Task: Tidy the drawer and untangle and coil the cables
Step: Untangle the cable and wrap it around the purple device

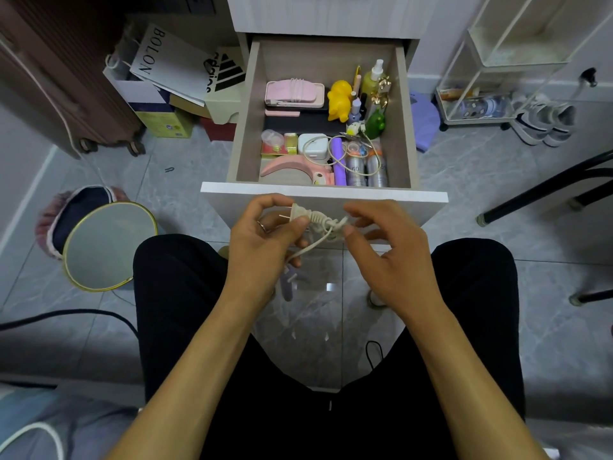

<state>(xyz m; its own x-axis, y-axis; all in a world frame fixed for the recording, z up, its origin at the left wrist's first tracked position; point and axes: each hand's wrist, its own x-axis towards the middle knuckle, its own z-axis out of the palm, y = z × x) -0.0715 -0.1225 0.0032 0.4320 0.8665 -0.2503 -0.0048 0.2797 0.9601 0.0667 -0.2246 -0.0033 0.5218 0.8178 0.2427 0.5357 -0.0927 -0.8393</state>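
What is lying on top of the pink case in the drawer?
A coiled white cable lies across the pink case in the drawer. A dark flat item beneath shows only its edge; the rest is covered.

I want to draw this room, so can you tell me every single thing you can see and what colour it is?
drawer: 1, beige, open, top centre
yellow toy: 1, in drawer, middle back
pink case: 1, cable wrapped round it, in drawer, back left
white charger: 1, with loose cable, in drawer, front
silver cans: 2, in drawer, front right
spray bottle: 1, yellowish, in drawer, back right
round mirror: 1, gold rim, floor left
paper bags: several, white, floor, top left
shoes: 1 pair, grey-white, floor right
white cable: 1, plug at its end, held before drawer
left hand: pinches the plug
right hand: pinches the cable bundle
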